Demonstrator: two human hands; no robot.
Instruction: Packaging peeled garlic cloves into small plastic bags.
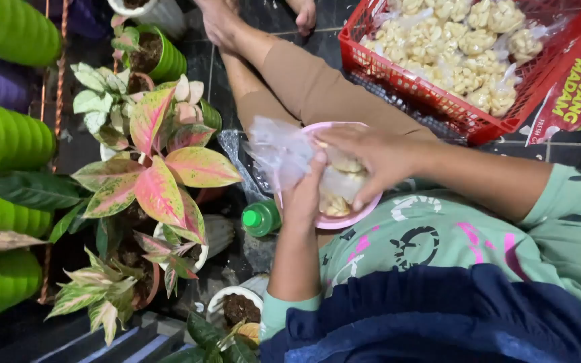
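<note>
A pink bowl (364, 210) rests on my lap with pale peeled garlic cloves (333, 204) in it. Over the bowl I hold a clear plastic bag (274, 151) with both hands. My left hand (306, 195) pinches the bag from below, at its near side. My right hand (374, 158) reaches in from the right and wraps around the bag's filled part, where more pale cloves show through the plastic. The bag's loose end sticks out to the left of the hands. The hands hide much of the bowl.
A red plastic basket (432, 94) at the top right holds several small bags of pale cloves. A green-capped bottle (261, 217) stands left of the bowl. Potted pink-and-green plants (163, 168) and green pots (8, 138) fill the left. My legs (290, 81) stretch toward the top.
</note>
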